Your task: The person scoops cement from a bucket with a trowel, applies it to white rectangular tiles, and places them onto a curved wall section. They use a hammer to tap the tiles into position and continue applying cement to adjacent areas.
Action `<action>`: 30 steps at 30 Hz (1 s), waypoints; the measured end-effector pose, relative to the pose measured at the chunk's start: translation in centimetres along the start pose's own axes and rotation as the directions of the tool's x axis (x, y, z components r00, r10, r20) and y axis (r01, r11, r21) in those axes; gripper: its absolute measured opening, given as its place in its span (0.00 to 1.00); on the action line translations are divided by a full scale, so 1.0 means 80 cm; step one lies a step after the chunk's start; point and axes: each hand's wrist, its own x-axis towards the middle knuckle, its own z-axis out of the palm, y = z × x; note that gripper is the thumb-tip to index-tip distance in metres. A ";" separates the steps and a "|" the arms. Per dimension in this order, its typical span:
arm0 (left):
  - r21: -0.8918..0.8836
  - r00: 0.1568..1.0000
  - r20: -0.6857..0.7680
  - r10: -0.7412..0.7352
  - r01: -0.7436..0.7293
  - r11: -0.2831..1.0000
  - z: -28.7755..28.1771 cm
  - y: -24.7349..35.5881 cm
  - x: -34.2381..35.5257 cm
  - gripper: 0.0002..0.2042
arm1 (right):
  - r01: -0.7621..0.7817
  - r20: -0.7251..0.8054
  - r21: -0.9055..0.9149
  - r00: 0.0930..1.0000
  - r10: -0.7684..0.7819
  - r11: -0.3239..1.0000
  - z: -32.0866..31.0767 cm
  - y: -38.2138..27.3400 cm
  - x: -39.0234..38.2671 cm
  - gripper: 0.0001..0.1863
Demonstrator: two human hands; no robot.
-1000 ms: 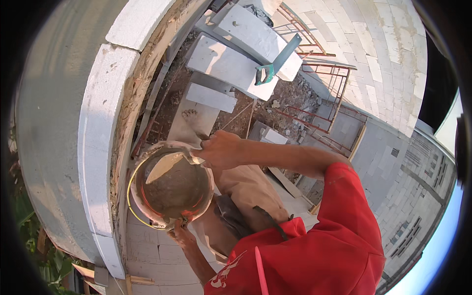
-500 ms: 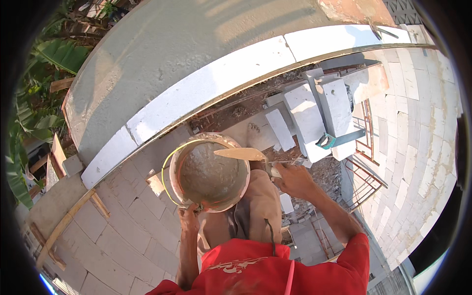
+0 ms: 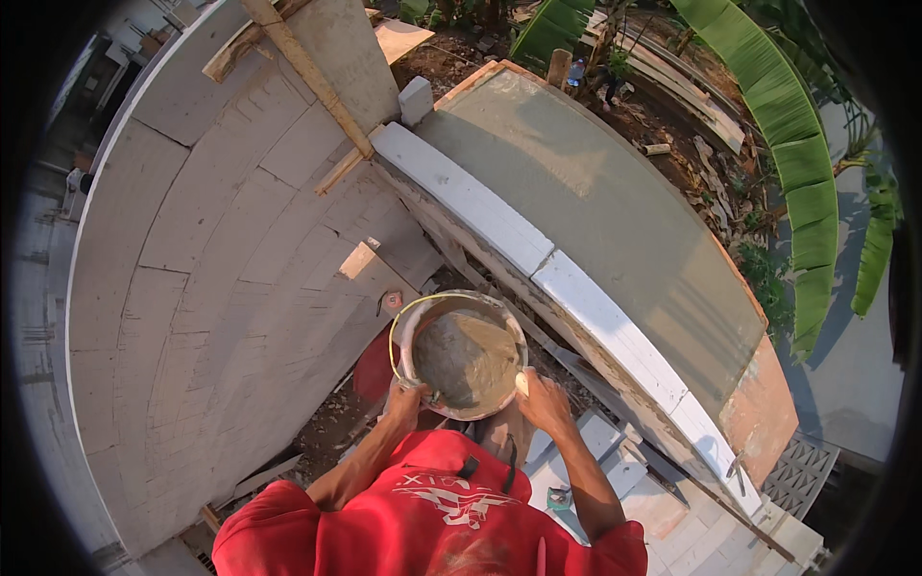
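Observation:
Held low in front of my red shirt is a round bucket [image 3: 511, 322] of wet grey mortar [image 3: 463, 355], with a thin yellow handle raised over its left side. My left hand [image 3: 405, 398] grips the bucket's lower-left rim. My right hand [image 3: 541, 403] is at the opposite rim, closed on the cream handle of a trowel [image 3: 522, 383]; the blade is hard to make out. Beyond the bucket runs a row of white blocks [image 3: 605, 336] along a grey mortared slab [image 3: 653, 259].
A block wall [image 3: 202, 288] rises on the left, with wooden battens [image 3: 327, 91] at its top and a small board [image 3: 357, 259] projecting. Banana leaves [image 3: 797, 192] hang at upper right. Stacked blocks and a teal-handled saw [image 3: 557, 497] lie below my right arm.
My view has swung round to the slab and plants. The bucket has turned with me, and the trowel blade that lay across its mouth has left that position.

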 end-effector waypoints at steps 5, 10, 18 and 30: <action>-0.191 0.966 -0.257 0.039 -0.090 0.977 -0.032 0.000 0.053 0.06 | 0.159 0.019 -0.093 0.987 -0.158 0.983 -0.012 -0.061 0.081 0.24; -0.395 0.966 -0.258 -0.005 -0.101 0.913 -0.064 0.020 0.081 0.10 | 0.209 0.014 -0.165 0.978 -0.210 0.964 -0.008 -0.100 0.142 0.22; -0.474 0.934 -0.356 -0.021 -0.162 0.865 -0.131 -0.004 0.109 0.10 | 0.391 0.199 -0.368 0.919 -0.339 0.844 0.062 -0.183 0.231 0.21; -0.472 0.863 -0.467 -0.194 -0.057 0.880 -0.141 -0.030 0.036 0.16 | 0.653 0.390 -0.521 0.755 -0.527 0.550 0.066 -0.273 0.291 0.25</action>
